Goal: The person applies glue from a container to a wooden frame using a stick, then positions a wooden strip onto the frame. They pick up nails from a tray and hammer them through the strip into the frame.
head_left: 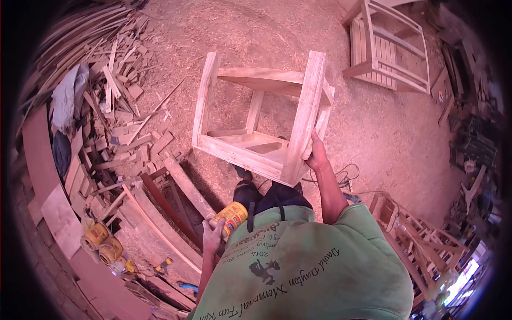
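Observation:
My left hand [213, 234] is closed around a yellow can [233, 216] with a coloured label, held tilted close to my shirt. With my right hand [317, 153] I grip a post of a pale wooden chair frame [302, 120], at its right side. The frame is in front of my legs and tilted, with its posts, rails and an open middle showing. Part of my right fingers is hidden behind the post.
Wood offcuts [125, 133] are heaped on the left. Two yellow cans [96, 234] stand on the bench at lower left. Another wooden frame [386, 48] lies at upper right, and stacked frames [416, 234] at lower right. A cable [346, 173] crosses the sawdust-covered floor.

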Motion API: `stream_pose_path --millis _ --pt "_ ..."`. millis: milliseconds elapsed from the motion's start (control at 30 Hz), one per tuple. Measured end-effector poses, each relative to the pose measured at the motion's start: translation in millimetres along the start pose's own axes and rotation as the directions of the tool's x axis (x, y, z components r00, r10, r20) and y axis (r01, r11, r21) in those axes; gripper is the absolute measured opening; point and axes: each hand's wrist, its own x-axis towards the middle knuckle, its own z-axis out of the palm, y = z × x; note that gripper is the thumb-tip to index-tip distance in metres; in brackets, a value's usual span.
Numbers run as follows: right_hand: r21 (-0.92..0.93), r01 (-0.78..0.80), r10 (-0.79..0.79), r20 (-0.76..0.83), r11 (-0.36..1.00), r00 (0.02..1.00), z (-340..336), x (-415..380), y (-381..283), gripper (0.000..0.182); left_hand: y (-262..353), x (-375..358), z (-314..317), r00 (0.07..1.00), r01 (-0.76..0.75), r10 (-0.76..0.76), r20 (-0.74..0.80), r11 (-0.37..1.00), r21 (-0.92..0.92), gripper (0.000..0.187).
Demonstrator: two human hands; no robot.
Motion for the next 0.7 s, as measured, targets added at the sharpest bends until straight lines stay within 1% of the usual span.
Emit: stream_pose_path --millis 67,100,167,233,267,300,333,367,400,467,500,533,567,600,633,700 --pt "-0.029 -0.027 0.028 0.042 0.999 0.999 8.6 1.3 2.4 0.058 -10.1 -2.5 -4.6 1.000 -0.001 0.000 -0.028 0.999 -0.039 0.065" --pt "-0.035 -0.047 0.051 0.119 0.998 0.992 0.5 17.3 5.7 0.061 -19.6 -2.6 -4.9 0.999 -0.014 0.010 -0.041 0.994 -0.108 0.064" --pt "-0.054 -0.087 0.098 0.277 0.995 0.956 -31.4 70.2 14.6 0.065 -37.0 -3.1 -7.4 0.995 0.033 -0.046 -0.090 0.989 -0.143 0.063" --pt "0.077 -0.078 0.053 0.286 0.994 0.957 16.7 37.1 5.4 0.066 -62.7 -4.1 -11.2 0.986 0.056 -0.081 -0.142 0.983 -0.173 0.062" --pt "0.136 -0.076 0.033 0.294 0.988 0.955 39.5 19.4 2.9 0.067 -79.4 -6.0 -11.6 0.982 0.058 -0.095 -0.165 0.974 -0.217 0.062" --pt "0.173 -0.092 0.039 0.289 0.981 0.956 28.0 31.4 5.4 0.067 -96.4 -6.9 -9.5 0.976 0.055 -0.108 -0.189 0.962 -0.266 0.062" --pt "0.145 -0.090 0.042 0.306 0.985 0.951 27.7 38.6 4.8 0.065 -113.0 -5.2 -6.2 0.970 0.045 -0.119 -0.214 0.947 -0.319 0.062" --pt "0.118 -0.086 0.045 0.319 0.989 0.947 25.0 42.8 3.9 0.062 -133.8 -3.9 -5.7 0.962 0.051 -0.123 -0.244 0.957 -0.285 0.063" --pt "0.091 -0.080 0.046 0.326 0.993 0.944 21.9 43.7 2.9 0.060 -147.0 -9.3 -1.6 0.954 0.043 -0.158 -0.255 0.913 -0.405 0.064" --pt "0.067 -0.029 0.011 0.254 0.997 0.967 27.5 52.1 7.1 0.058 -159.9 -13.3 13.9 0.942 0.005 -0.214 -0.258 0.779 -0.627 0.066" --pt "0.059 0.002 -0.015 0.226 0.998 0.974 42.8 60.7 3.4 0.057 -163.3 -15.0 13.3 0.938 0.043 -0.241 -0.251 0.795 -0.604 0.067" --pt "0.017 0.031 -0.034 0.236 0.999 0.971 60.8 66.1 -3.9 0.056 -170.4 -19.7 14.3 0.931 0.088 -0.273 -0.243 0.812 -0.576 0.067" --pt "-0.015 0.060 -0.054 0.238 0.998 0.970 74.7 68.8 -7.9 0.056 -175.9 -20.7 22.1 0.906 0.075 -0.318 -0.280 0.770 -0.633 0.067" --pt "-0.040 0.092 -0.080 0.236 0.995 0.969 87.9 71.6 -12.6 0.055 -179.1 -24.0 25.3 0.902 0.081 -0.328 -0.282 0.769 -0.635 0.066" --pt "-0.098 0.189 -0.163 0.229 0.977 0.960 104.1 76.8 -21.1 0.057 -182.0 -29.1 24.0 0.899 0.089 -0.334 -0.283 0.772 -0.630 0.066" --pt "-0.200 0.240 -0.193 0.227 0.950 0.954 135.8 76.7 -43.6 0.058 -186.4 -37.8 19.1 0.890 0.110 -0.360 -0.279 0.764 -0.636 0.065"
